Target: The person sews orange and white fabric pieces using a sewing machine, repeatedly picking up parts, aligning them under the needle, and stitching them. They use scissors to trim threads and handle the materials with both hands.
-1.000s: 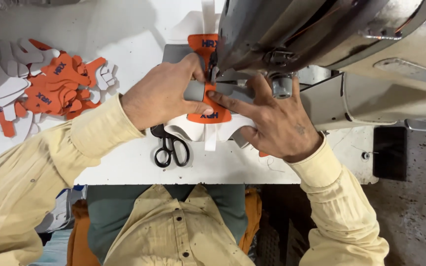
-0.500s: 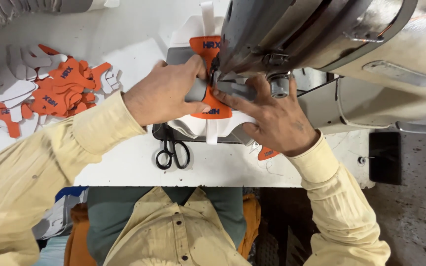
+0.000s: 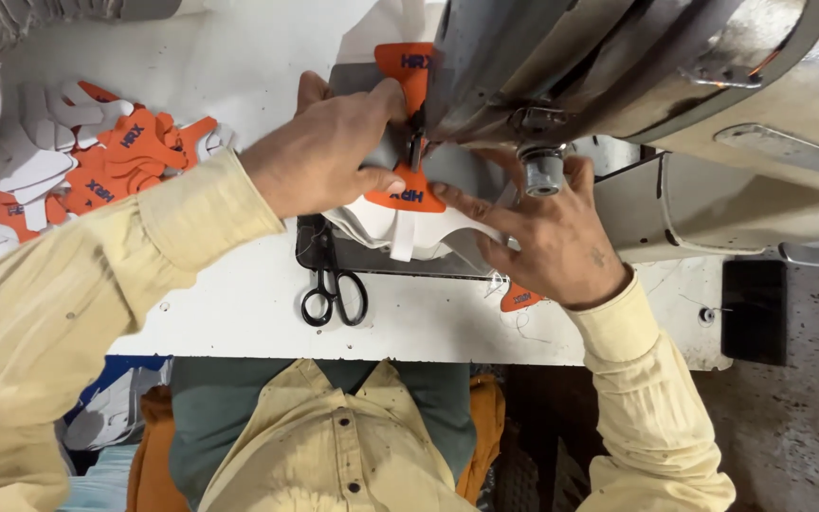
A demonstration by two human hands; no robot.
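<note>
Head view looks straight down on one person in a pale yellow shirt at a white table (image 3: pixel 239 313), both hands working under the grey metal arm of a sewing machine (image 3: pixel 618 66). One orange hourglass-shaped fabric patch (image 3: pixel 409 123) lies on a white fabric panel (image 3: pixel 400 228) at the needle. Left hand (image 3: pixel 329 147) lies flat on the piece, its thumb and forefinger pressing the patch from the left side. Right hand (image 3: pixel 547 232) has its fingers spread, fingertips pressing the white panel just right of the patch. One pair of black-handled scissors (image 3: pixel 334 284) lies shut on the table near the front edge, just below the white panel. One more orange patch (image 3: pixel 520 299) peeks out beside the right wrist. Far left, a loose heap of orange and white cut pieces (image 3: pixel 97 166) sits well apart; they overlap too much to count.
</note>
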